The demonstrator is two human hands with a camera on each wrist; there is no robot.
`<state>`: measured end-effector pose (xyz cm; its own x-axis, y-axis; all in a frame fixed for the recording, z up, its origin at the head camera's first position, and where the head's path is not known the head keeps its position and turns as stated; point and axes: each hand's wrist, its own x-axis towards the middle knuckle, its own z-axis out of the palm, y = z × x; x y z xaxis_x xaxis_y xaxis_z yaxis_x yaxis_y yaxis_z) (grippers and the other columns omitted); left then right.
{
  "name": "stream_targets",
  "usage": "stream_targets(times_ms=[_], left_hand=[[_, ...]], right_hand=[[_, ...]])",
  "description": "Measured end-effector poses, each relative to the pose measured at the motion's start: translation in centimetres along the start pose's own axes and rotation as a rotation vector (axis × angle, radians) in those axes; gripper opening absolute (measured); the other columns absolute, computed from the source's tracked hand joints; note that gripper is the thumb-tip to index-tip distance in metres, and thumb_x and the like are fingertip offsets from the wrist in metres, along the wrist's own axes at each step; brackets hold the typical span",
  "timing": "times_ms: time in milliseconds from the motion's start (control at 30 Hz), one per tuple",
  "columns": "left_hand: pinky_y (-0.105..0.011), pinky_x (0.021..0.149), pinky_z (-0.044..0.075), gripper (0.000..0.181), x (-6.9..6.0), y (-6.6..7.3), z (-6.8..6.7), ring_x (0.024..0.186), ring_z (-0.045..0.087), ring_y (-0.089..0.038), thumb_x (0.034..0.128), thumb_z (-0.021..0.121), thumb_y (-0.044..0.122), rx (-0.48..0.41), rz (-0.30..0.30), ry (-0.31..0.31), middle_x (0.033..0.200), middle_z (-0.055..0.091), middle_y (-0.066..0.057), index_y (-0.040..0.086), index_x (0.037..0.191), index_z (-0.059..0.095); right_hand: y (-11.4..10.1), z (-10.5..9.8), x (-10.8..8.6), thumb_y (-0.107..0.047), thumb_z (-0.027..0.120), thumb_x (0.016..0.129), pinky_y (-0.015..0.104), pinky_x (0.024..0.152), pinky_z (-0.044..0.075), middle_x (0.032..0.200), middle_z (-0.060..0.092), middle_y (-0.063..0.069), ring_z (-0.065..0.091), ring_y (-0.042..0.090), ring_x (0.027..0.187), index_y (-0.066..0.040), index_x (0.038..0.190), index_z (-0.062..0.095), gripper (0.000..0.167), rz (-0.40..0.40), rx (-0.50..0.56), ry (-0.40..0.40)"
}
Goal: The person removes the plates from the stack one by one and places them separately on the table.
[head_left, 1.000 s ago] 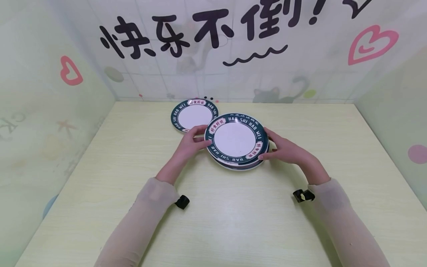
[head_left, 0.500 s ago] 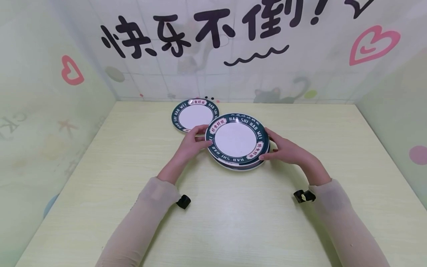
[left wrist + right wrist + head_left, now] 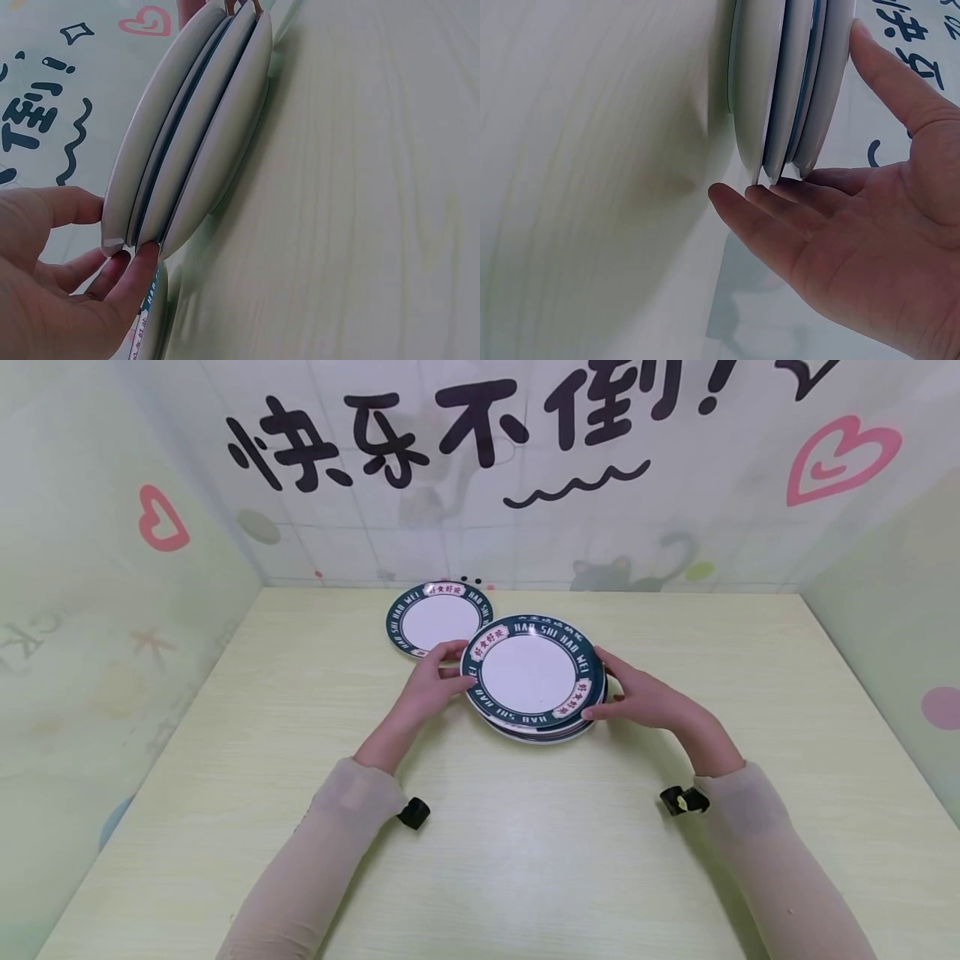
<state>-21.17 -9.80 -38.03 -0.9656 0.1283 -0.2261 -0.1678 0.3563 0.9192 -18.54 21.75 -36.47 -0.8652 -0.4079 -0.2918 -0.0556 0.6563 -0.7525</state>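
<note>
Several round plates with dark green patterned rims and white centres form a stack in the middle of the table. My left hand touches its left rim, and my right hand touches its right rim. In the left wrist view, the fingertips of the left hand spread across the edges of the stacked plates. The right wrist view shows the right hand with long, nearly straight fingers against the plate edges. The plates sit slightly offset from each other. Lower fingers are partly hidden.
Another plate with the same rim lies behind and left of the stack, partly covered by it. The pale wooden table meets a printed wall at the back. Black wrist cameras hang under both sleeves.
The view shifts slightly at first. Both hands stay at the sides of the stack, and the plates show no clear movement.
</note>
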Motion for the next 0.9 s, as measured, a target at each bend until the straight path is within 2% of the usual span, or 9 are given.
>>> stream_targets(times_ms=[733,900], left_hand=[[-0.035,0.098,0.058,0.058,0.01,0.34,0.20,0.122,0.058,-0.028,0.0930,0.062,0.003,0.052,0.005,0.038,0.143,0.051,-0.012,0.011,0.148,0.045],[-0.034,0.097,0.058,0.056,0.02,0.32,0.07,0.123,0.059,-0.028,0.0940,0.060,0.003,0.032,-0.002,0.040,0.143,0.051,-0.013,0.009,0.148,0.045]], right_hand=[[0.16,0.16,0.07,-0.031,0.075,0.088,0.061,0.118,0.031,0.167,0.012,0.020,0.014,0.041,0.153,-0.012,0.161,0.002,0.105,-0.012,0.010,0.006],[0.20,0.15,0.06,-0.032,0.075,0.088,0.061,0.118,0.032,0.167,0.013,0.020,0.015,0.042,0.153,-0.012,0.161,0.002,0.106,-0.008,0.004,0.008]])
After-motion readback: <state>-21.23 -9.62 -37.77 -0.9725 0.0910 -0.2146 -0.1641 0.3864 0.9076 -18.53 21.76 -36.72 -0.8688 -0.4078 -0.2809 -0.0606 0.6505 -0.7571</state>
